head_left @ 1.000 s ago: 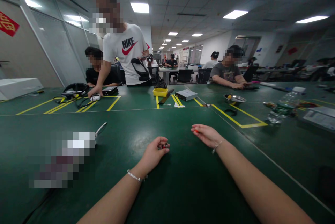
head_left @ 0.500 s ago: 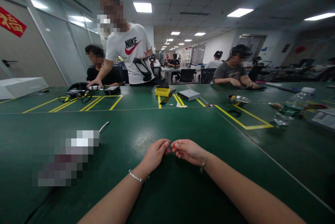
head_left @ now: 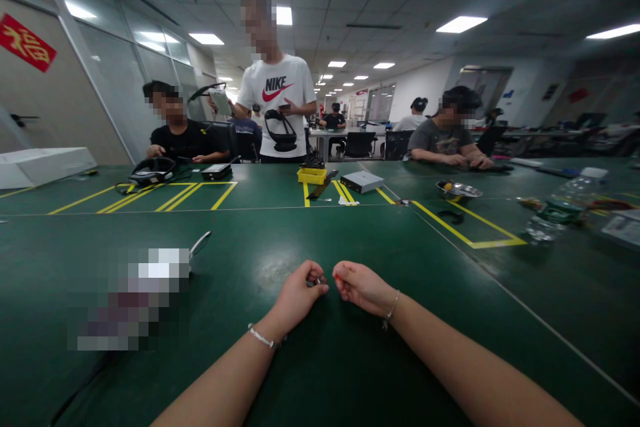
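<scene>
Over the green table [head_left: 240, 374], my left hand [head_left: 300, 290] is closed with thumb and fingers around a small dark metallic piece [head_left: 318, 280], whose kind is too small to make out. A few centimetres to its right, my right hand [head_left: 364, 287] pinches a small orange-red piece [head_left: 338, 279], mostly hidden by the fingers. The two hands face each other, their fingertips close but apart. Each wrist wears a bracelet.
At left lies a blurred-out device [head_left: 135, 300] with a cable. Farther back are a headset [head_left: 153, 172], a yellow box [head_left: 311, 176], a grey box [head_left: 362, 180], a metal bowl [head_left: 459, 190] and a plastic bottle [head_left: 567, 207]. A standing person [head_left: 280, 104] and seated people are beyond.
My left fingers have shifted, showing the dark metallic piece, and the gap between my hands is slightly wider. The standing person straightened and moved right, lifting a pale device off the table.
</scene>
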Tool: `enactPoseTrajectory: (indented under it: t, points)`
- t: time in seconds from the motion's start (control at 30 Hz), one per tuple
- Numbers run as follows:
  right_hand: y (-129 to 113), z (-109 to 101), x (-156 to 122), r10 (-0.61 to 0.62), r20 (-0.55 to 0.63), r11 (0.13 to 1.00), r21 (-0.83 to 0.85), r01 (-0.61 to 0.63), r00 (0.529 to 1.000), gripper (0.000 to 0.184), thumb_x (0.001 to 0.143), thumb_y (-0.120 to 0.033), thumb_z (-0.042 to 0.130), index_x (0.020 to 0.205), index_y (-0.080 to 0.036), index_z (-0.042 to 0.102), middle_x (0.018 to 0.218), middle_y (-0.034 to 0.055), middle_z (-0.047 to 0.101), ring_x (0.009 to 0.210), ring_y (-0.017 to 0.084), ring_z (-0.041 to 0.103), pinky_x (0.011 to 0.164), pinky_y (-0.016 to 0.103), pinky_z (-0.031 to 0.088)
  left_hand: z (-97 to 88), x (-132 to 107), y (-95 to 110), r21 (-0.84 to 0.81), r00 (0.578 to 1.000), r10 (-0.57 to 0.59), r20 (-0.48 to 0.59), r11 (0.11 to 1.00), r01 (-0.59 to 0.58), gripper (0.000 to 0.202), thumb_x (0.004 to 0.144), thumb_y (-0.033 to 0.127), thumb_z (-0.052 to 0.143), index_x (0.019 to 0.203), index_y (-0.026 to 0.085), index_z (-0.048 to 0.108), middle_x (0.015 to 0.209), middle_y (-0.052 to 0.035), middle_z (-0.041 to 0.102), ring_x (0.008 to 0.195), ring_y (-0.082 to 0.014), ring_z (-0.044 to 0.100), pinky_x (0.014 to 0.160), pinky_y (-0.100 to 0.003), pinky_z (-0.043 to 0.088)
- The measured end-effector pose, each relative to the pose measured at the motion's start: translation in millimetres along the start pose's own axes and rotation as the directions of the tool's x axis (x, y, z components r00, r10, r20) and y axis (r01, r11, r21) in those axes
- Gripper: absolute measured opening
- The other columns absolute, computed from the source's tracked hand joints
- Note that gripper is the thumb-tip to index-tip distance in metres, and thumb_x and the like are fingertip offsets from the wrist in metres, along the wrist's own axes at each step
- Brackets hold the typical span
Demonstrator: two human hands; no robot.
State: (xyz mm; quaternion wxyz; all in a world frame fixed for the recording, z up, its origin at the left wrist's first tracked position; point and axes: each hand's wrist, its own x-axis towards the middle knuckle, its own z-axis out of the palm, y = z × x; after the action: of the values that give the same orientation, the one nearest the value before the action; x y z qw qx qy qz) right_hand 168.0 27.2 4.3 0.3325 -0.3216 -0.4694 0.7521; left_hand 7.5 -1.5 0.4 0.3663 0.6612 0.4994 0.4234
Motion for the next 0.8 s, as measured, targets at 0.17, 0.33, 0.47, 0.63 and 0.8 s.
enactPoseTrajectory:
  t: [0.17,0.33,0.47,0.63,0.8]
  points:
    - [-0.1,-0.3,-0.9,-0.019,0.028,1.000,0.018,0.018,0.999,0.023,0.062,-0.026,0.065,0.076,-0.015,0.049,0.059,-0.0038,0.052,0.051,0.004,0.047,0.051,0.019,0.036,-1.1,-0.5,1.3,0.098,0.999,0.032,-0.030,0.995,-0.029,0.016,0.062,0.018,0.057,0.076,0.018,0.050,0.071,0.0025,0.053,0.068,-0.0110,0.050,0.063,-0.022,0.039]
    - [-0.7,-0.6,-1.5,-0.011,0.023,0.999,0.041,0.010,1.000,0.023,0.060,-0.020,0.066,0.077,-0.014,0.052,0.063,-0.0028,0.053,0.056,0.005,0.050,0.058,0.020,0.039,-1.6,-0.1,1.1,0.107,0.999,0.039,0.018,0.993,-0.040,0.017,0.071,0.027,0.048,0.083,0.018,0.055,0.074,0.0003,0.056,0.070,-0.0120,0.050,0.065,-0.023,0.039]
    - [-1.3,-1.5,-2.3,-0.010,0.061,0.999,0.051,0.007,0.998,0.021,0.063,-0.021,0.063,0.079,-0.013,0.053,0.066,-0.0006,0.055,0.058,0.006,0.051,0.060,0.022,0.040,-2.3,0.5,-0.3,0.103,0.998,0.033,0.056,0.994,-0.039,0.024,0.078,0.032,0.037,0.086,0.020,0.056,0.073,0.0005,0.058,0.067,-0.0120,0.051,0.062,-0.023,0.039]
    - [-0.1,-3.5,-1.2,-0.005,0.092,1.000,0.006,0.004,0.996,0.017,0.069,-0.027,0.058,0.077,-0.012,0.053,0.059,-0.0009,0.053,0.050,0.006,0.049,0.051,0.020,0.038,-2.5,0.7,-3.1,0.080,0.998,0.039,0.054,0.996,-0.043,0.024,0.078,0.030,0.037,0.086,0.020,0.057,0.072,0.0007,0.058,0.068,-0.0121,0.052,0.064,-0.023,0.039]
    - [0.5,-3.6,-0.8,-0.002,0.106,1.000,0.006,0.001,0.994,0.015,0.068,-0.023,0.059,0.076,-0.013,0.052,0.062,0.0001,0.056,0.053,0.007,0.051,0.053,0.021,0.039,-0.4,1.0,-4.7,0.022,0.999,0.024,0.025,0.999,-0.024,0.015,0.071,0.025,0.049,0.082,0.019,0.055,0.075,0.0006,0.058,0.070,-0.0117,0.052,0.066,-0.023,0.039]
